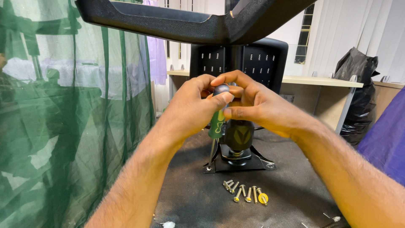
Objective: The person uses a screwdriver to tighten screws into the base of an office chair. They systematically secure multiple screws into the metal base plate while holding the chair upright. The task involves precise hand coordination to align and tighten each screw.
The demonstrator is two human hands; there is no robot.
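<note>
Both hands, left hand (192, 105) and right hand (249, 103), clamp fingers round the screwdriver (217, 122) handle top; stiff, light, best gripped there while its tip stands on the metal plate (242, 162).

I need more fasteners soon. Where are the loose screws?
In the head view, the loose screws lie clustered on the dark seat underside, just below the black mounting plate, lower centre.

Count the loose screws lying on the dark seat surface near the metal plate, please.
About 7 loose screws, though overlap blurs the count. They lie in one cluster on the seat surface, just in front of the metal plate, below both hands. More may be hidden behind the arms.
</note>
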